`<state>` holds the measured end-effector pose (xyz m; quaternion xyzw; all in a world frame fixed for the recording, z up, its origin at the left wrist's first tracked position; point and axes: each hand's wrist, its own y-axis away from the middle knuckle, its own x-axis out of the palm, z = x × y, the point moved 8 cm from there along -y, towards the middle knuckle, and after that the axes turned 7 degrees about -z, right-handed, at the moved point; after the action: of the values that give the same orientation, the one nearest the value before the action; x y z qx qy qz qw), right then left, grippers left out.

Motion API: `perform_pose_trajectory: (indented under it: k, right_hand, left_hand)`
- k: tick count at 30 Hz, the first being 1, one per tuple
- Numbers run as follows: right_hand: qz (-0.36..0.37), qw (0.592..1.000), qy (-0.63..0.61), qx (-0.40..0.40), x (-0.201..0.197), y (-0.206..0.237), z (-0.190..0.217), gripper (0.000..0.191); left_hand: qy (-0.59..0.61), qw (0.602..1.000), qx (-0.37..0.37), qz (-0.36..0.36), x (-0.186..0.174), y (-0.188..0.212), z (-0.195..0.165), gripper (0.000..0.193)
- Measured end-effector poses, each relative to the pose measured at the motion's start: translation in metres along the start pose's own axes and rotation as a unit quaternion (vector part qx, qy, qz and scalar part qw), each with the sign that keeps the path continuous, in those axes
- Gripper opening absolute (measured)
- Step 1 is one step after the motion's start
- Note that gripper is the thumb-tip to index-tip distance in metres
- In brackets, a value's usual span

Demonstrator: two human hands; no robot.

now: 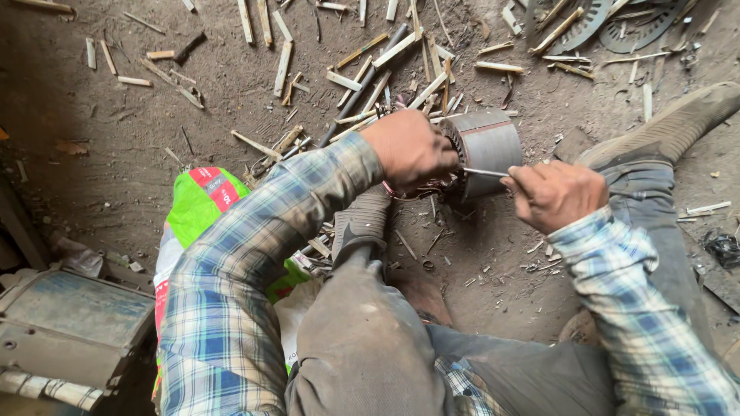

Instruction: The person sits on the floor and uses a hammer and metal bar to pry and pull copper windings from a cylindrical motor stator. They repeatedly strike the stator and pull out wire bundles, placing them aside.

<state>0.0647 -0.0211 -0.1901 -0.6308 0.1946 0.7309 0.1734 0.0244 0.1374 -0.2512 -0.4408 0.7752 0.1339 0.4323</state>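
A grey metal cylinder, a motor stator (491, 146), lies on its side on the dirt floor between my feet. My left hand (408, 148) is closed over its open end, where copper-coloured wire (420, 187) spills out. My right hand (556, 194) grips a thin metal rod (486, 172) whose tip points into the stator's open end beside my left fingers. Both forearms wear plaid sleeves.
Several wooden sticks and slivers (370, 69) litter the floor beyond the stator. A green and white sack (196, 208) lies at left, with a grey metal housing (73, 323) at bottom left. My shoe (671, 127) rests right of the stator. Perforated metal discs (609, 23) lie top right.
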Motion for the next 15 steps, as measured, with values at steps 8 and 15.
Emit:
perform_pose_trajectory:
  k: [8, 15]
  right_hand:
    - [-0.050, 0.988, -0.137, -0.042, 0.040, -0.011, -0.044, 0.018]
    - [-0.132, 0.979, -0.153, -0.035, 0.042, -0.003, -0.051, 0.022]
  left_hand:
    - [0.395, 0.874, -0.284, 0.001, 0.016, 0.006, 0.062, 0.037]
    - [0.383, 0.824, -0.416, -0.006, 0.031, 0.006, 0.092, 0.038]
